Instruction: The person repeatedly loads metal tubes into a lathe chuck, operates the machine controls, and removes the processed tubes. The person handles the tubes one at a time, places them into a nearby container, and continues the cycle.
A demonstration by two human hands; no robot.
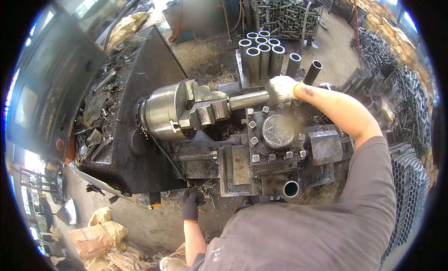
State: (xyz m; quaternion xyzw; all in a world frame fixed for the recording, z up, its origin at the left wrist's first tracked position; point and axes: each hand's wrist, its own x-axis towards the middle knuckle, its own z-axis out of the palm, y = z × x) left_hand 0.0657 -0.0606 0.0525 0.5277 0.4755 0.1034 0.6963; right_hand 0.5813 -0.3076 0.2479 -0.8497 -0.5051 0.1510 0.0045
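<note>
A steel tube (248,100) extends rightward from the jaws of the lathe chuck (169,111). My right hand (283,90), in a white glove, is closed around the tube's free end. Below it sits the square tool post (278,139), with several bolts around its round top. My left hand (192,204), in a dark glove, is low beside the front of the black headstock (142,117). Its fingers look curled near the lower end of a thin dark rod (167,155); whatever is inside them is hidden.
Several upright tubes (264,61) stand behind the tool post. One short tube end (291,189) faces up near my body. Metal scraps (95,117) cover the headstock top. Stacked tubes (410,187) line the right side; paper sacks (98,238) lie at lower left.
</note>
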